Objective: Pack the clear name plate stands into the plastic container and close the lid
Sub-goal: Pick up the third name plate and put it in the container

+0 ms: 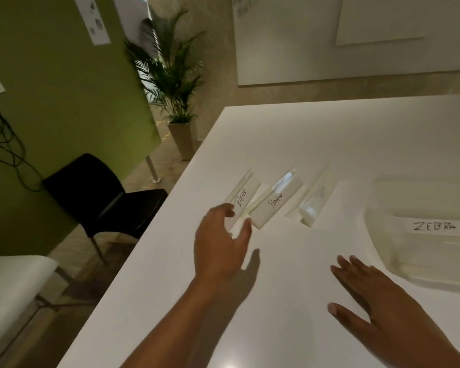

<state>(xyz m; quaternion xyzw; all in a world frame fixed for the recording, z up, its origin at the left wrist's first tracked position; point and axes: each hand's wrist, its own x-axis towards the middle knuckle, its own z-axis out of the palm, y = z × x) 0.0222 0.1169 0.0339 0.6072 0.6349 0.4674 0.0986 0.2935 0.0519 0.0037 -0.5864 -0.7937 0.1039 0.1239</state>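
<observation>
Three clear name plate stands lie side by side on the white table (290,134). The leftmost, marked "Bear" (243,196), has my left hand (221,245) at its near end, thumb on one side and fingers on the other, touching it. Beside it lies the "Penguin" stand (275,201), then a third stand (315,201) with faint writing. The clear plastic container (383,243) sits at the right edge with a "Zebra" stand (436,227) inside. My right hand (377,301) hovers flat, fingers spread, near the container's left side, holding nothing.
A black chair (98,192) stands left of the table, in front of a green partition (59,102). A potted palm (175,83) is beyond the table's far left corner. Another white surface (8,285) shows at the lower left.
</observation>
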